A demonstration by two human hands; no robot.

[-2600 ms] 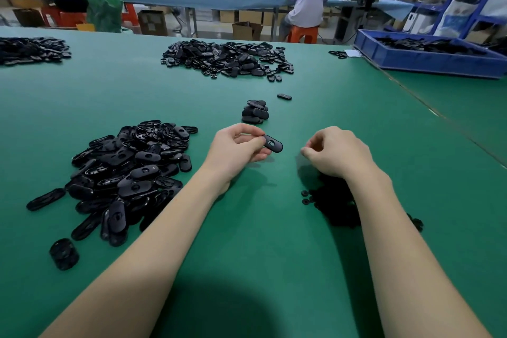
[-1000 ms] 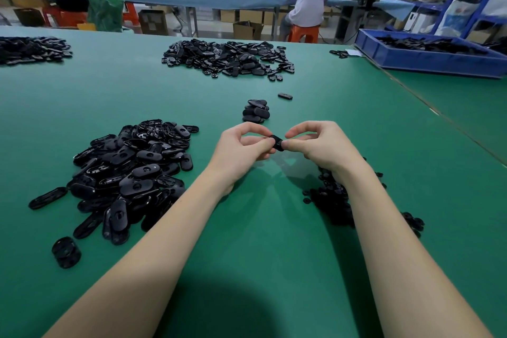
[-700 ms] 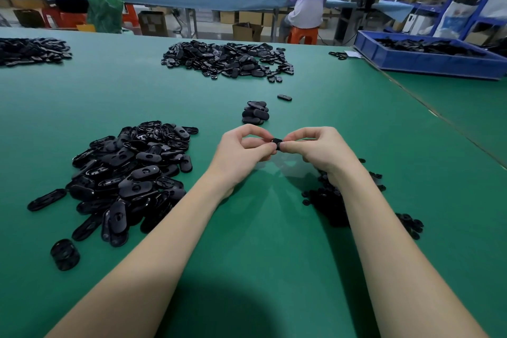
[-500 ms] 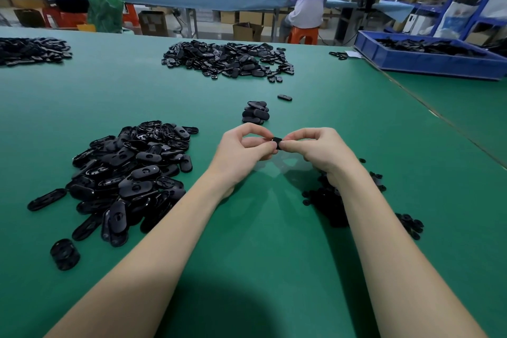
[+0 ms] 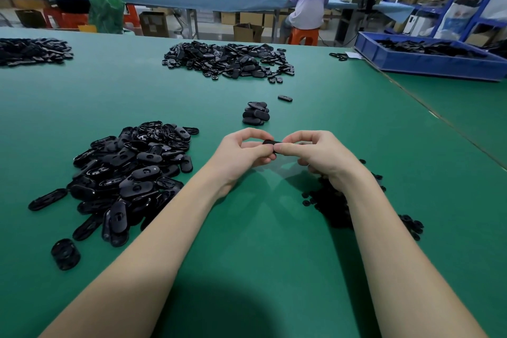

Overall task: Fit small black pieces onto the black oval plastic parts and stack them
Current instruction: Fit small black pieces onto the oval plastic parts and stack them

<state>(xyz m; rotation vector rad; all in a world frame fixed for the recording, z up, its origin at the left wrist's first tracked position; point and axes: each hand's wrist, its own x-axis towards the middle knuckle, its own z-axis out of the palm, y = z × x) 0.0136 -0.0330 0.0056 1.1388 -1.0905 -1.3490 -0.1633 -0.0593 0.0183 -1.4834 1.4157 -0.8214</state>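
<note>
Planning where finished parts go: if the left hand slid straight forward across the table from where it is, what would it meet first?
Probably the small stack of oval parts, just beyond the left hand; bare green table lies between, though depth is uncertain.

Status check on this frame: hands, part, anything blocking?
Left hand and right hand both pinch one oval part. Small stack waits beyond. Nothing blocking.

The oval part (image 5: 270, 142) at centre frame is mostly hidden between both hands' fingertips; the right forearm covers much of the small-pieces pile (image 5: 333, 200); the blue bin (image 5: 428, 62) is cut off at the right edge
</note>
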